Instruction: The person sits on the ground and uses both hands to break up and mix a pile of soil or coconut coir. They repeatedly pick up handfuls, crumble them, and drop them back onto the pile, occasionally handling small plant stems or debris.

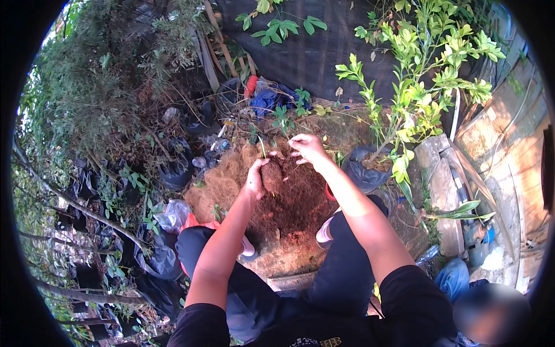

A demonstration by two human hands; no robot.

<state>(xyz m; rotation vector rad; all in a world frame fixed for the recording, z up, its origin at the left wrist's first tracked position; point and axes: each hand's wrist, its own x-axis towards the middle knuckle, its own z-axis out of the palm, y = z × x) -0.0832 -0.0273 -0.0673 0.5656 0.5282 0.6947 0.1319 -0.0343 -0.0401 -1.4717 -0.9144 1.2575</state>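
My left hand (256, 180) grips a brown, fibre-covered root ball (272, 177), its thumb near the top. A slim green shoot (262, 146) rises from the upper end of the ball. To the right and slightly above it, my right hand (308, 149) hovers with curled fingers, apart from the ball. Whether a thin strand lies between those fingers is too fine to see. Beneath both hands spreads a heap of loose brown fibre (225, 173), paler on the left. Darker, reddish fibre (299, 204) lies directly below the ball.
A leafy shrub grows in a black plastic grow bag (364, 171) at right. Partly behind my right forearm shows a red container rim (329, 192). Clear plastic (175, 214) and black bags (175, 165) lie left. Stone blocks (444, 199) edge the right; another person (453, 277) is at lower right.
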